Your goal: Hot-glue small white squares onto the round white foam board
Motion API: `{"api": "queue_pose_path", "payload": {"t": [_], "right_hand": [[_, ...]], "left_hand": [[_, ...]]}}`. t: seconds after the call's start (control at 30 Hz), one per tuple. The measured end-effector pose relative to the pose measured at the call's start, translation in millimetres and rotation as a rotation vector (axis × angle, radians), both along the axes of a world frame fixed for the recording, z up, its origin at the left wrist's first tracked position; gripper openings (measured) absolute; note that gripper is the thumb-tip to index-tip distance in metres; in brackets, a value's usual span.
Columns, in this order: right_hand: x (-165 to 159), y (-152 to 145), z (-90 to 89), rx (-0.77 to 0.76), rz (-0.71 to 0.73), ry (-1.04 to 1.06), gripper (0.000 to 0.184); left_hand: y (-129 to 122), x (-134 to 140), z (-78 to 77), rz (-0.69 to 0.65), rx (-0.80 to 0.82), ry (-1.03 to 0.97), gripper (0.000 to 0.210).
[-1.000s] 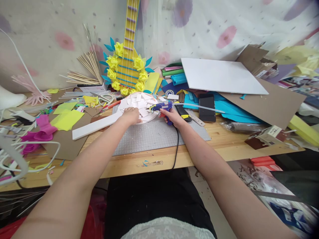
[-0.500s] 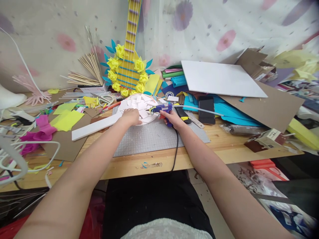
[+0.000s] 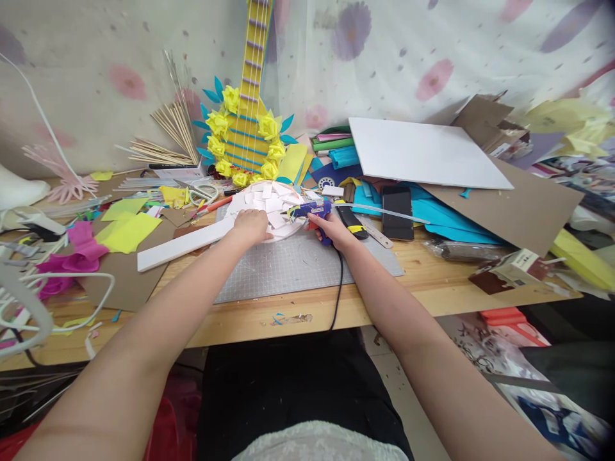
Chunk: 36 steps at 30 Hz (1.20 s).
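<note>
A blue hot glue gun is gripped in my right hand, its nozzle pointing left over a round piece covered with small white board chips. A clear glue stick pokes out of the gun's back. My left hand has its fingers curled down against the left front of the round piece; whatever the fingertips pinch is hidden. A long white foam strip lies just left of that hand, partly behind the wrist. Under the round piece is a grey cutting mat.
A yellow flower-trimmed guitar model stands at the back. Right of the gun lie a black-and-yellow cutter, a phone and a white board. Scissors and yellow paper lie to the left. The gun's cord hangs over the edge.
Both hands and the glue gun keep practically the same position. Only a very slight shift of the camera view shows.
</note>
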State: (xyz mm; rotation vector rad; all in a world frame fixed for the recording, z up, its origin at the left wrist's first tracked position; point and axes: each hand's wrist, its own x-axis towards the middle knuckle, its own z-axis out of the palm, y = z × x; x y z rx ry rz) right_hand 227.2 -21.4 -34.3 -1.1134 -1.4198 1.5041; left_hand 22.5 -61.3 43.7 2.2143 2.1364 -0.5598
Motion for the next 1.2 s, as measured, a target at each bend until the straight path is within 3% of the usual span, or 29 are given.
{"api": "queue_pose_path", "payload": {"t": [0.77, 1.2], "right_hand": [[-0.9, -2.1, 2.1, 0.008, -0.012, 0.023, 0.048], [-0.1, 0.4, -0.8, 0.004, -0.004, 0.016, 0.048]], "left_hand": [[-2.2, -1.3, -14.2, -0.035, 0.093, -0.032, 0.065], [1.5, -3.8, -11.1, -0.086, 0.09, -0.031, 0.058]]}}
